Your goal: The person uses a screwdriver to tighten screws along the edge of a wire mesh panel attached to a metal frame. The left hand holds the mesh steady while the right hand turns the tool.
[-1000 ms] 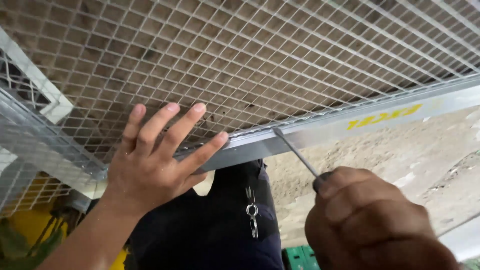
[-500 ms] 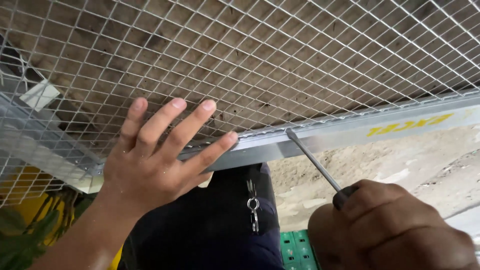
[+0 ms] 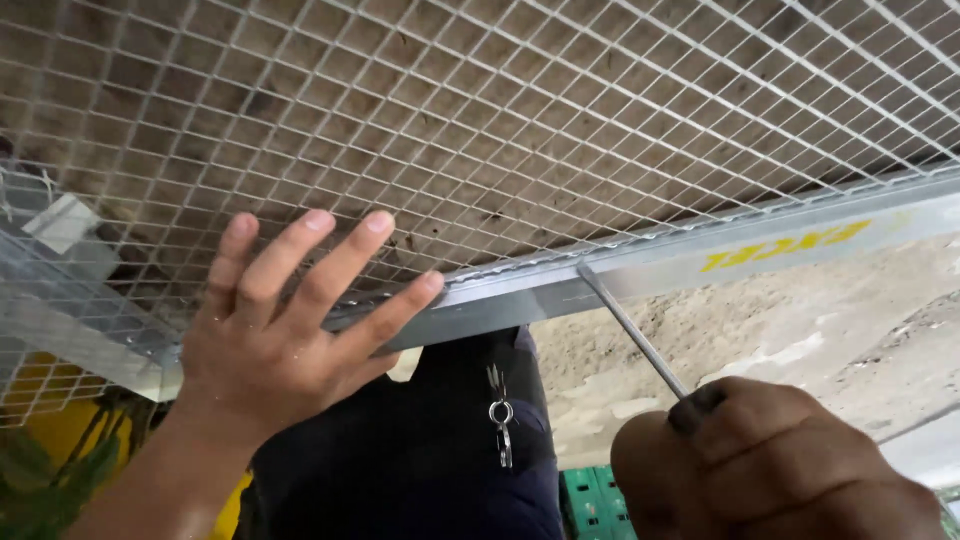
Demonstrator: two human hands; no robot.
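Observation:
My left hand lies flat, fingers spread, against a wire mesh panel and the galvanised metal frame rail along its lower edge. My right hand is closed around the handle of a thin metal tool, a screwdriver. Its shaft slants up to the left and its tip touches the frame rail just below the mesh. The handle is hidden inside my fist.
Dark trousers with a small key ring show below the rail. A second mesh frame runs off at the left. Sandy concrete ground lies at the right, a green crate at the bottom, something yellow at lower left.
The view has drifted, so the rail and both hands sit slightly lower and more to the right. The tool's tip stays on the rail and the left hand stays pressed flat.

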